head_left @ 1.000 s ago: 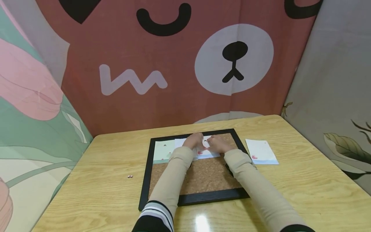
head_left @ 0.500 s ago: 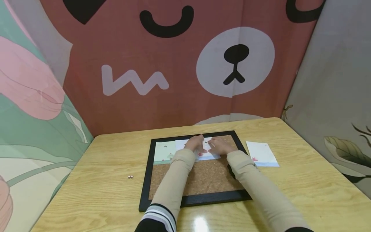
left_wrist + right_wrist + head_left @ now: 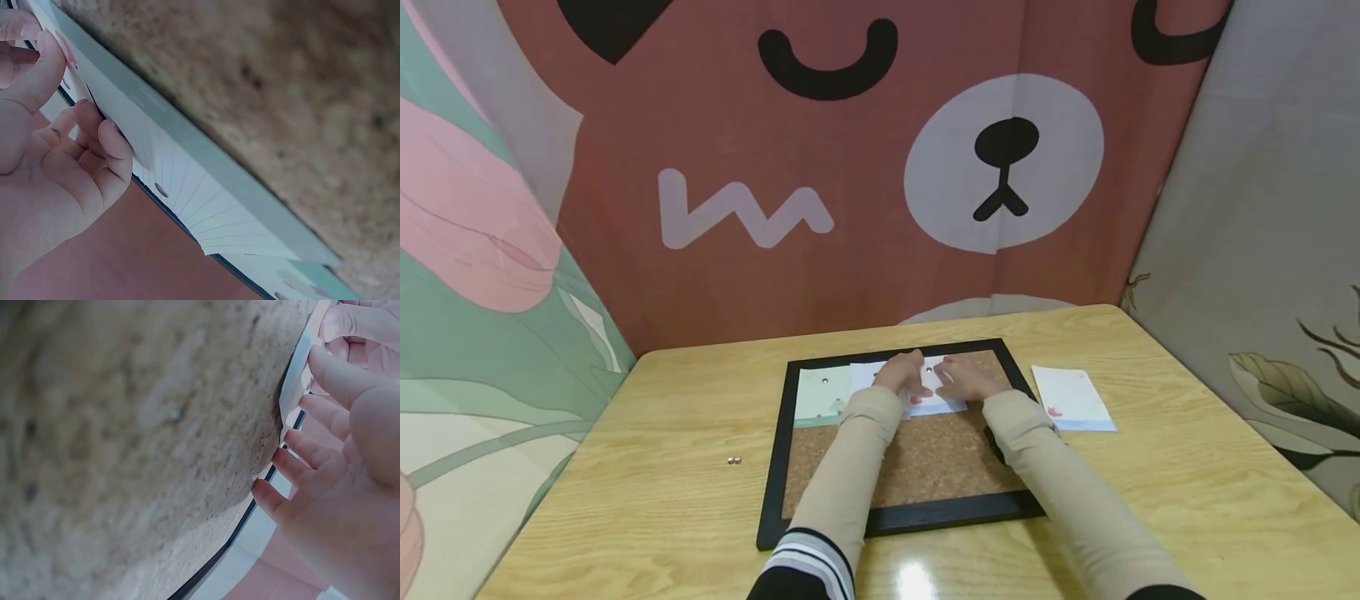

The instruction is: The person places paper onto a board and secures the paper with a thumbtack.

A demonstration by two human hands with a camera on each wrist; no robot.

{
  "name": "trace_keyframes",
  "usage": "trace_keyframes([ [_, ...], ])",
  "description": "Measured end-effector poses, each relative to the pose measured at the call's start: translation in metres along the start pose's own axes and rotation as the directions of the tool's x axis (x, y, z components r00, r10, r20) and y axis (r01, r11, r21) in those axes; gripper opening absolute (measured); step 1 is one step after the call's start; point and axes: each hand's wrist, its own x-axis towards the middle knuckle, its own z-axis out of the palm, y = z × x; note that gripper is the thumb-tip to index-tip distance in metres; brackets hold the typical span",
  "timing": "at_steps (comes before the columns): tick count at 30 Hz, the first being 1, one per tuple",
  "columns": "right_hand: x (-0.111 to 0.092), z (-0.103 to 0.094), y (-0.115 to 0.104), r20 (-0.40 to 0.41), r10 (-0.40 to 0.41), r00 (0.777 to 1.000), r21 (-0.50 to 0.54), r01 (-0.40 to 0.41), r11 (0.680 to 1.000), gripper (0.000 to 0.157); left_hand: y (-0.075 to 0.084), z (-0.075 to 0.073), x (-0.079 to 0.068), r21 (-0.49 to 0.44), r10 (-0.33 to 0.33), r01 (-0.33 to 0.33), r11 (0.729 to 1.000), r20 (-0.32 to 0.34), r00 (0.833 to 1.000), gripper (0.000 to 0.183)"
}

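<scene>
My left hand [image 3: 904,372] touches a white note sheet [image 3: 942,405] with a blue lower edge and a small red print, lying near the top of a black-framed cork board [image 3: 940,462]. Its thumb and fingertips rest on the sheet in the left wrist view, with the last fingers bent. From the other side my right hand [image 3: 968,380] reaches the same sheet. Its thumb lies at the paper while the other fingers [image 3: 272,499] spread out, tips down on the cork. A silver thumbtack [image 3: 928,369] sits in the sheet between both hands.
A lined white sheet [image 3: 200,212] and a green sheet [image 3: 815,396] are tacked side by side to the left. Another white sheet [image 3: 1071,400] lies on the wooden table [image 3: 647,483] right of the board. Two small tacks [image 3: 733,460] lie to its left.
The hands stay at the same sheet with barely any movement. The whole head view shifts slightly.
</scene>
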Motion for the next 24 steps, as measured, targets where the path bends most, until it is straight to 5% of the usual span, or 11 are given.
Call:
trace_keyframes([
  [15,-0.005,-0.001,-0.002,0.035,0.034,0.999,0.055,-0.036,0.998,0.039,0.000,0.004,0.001,-0.031,-0.020,0.020,0.999,0.015,1.000,0.062],
  [24,-0.001,-0.002,0.003,-0.022,-0.028,0.999,0.066,0.029,0.997,0.035,0.001,-0.002,-0.006,-0.060,0.006,-0.006,0.998,-0.002,1.000,0.063],
])
